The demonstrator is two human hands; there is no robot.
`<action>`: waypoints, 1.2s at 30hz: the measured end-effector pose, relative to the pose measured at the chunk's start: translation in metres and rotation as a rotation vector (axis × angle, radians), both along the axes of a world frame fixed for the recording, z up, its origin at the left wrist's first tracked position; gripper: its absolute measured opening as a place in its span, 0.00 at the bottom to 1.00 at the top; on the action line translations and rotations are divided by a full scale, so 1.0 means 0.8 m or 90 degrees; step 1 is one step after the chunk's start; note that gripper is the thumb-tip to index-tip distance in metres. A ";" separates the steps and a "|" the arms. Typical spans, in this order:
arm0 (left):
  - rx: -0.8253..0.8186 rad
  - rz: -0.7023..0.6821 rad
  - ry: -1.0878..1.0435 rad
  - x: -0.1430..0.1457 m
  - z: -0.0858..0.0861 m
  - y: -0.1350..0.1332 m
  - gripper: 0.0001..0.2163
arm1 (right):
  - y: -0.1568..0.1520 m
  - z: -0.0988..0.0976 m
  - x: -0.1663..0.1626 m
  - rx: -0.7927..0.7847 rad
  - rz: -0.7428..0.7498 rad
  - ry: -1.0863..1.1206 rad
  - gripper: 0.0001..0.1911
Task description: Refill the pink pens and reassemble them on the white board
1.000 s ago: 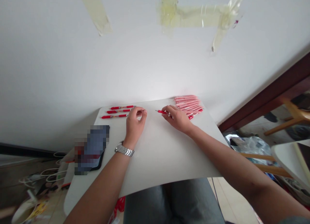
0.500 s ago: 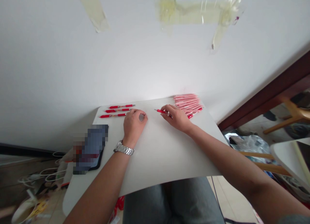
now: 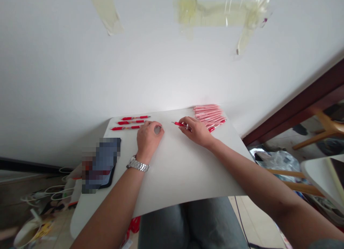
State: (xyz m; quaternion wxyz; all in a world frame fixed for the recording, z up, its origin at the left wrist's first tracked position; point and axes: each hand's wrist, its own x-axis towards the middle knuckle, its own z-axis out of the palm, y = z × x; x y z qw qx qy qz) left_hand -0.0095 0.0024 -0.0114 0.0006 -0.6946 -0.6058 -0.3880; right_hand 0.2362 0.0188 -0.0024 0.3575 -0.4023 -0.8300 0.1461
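Note:
My right hand (image 3: 197, 130) pinches a red pen (image 3: 178, 124) whose tip points left, just off a pile of pink-wrapped pens (image 3: 209, 114) at the table's far right. My left hand (image 3: 148, 138), wearing a metal watch, is curled with fingertips pinched on a small part I cannot make out, resting on the white table (image 3: 172, 170). Three red pens (image 3: 131, 122) lie in a row to the left of my left hand, near the far edge.
A dark blurred object (image 3: 100, 164) lies at the table's left side. The white wall stands right behind the table. Cables and bags sit on the floor at left; a wooden chair and a plastic bag are at right.
My left hand lowered slightly and closed its fingers more tightly. The right hand and its pen stayed nearly still.

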 end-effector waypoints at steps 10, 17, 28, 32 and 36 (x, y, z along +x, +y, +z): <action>0.035 -0.130 -0.132 0.013 0.016 -0.006 0.07 | -0.002 0.001 -0.001 -0.012 0.010 0.012 0.07; 0.022 -0.227 -0.216 0.026 0.024 -0.012 0.08 | -0.005 0.003 -0.001 -0.027 0.034 0.023 0.07; 0.008 -0.222 -0.232 0.023 0.021 -0.008 0.08 | -0.005 0.005 -0.001 -0.040 0.038 0.007 0.08; 0.014 -0.201 -0.264 0.021 0.019 -0.008 0.08 | -0.001 0.004 0.002 -0.032 0.038 0.010 0.07; 0.019 -0.163 -0.311 0.016 0.019 -0.006 0.09 | 0.003 0.002 0.004 -0.022 0.032 0.007 0.06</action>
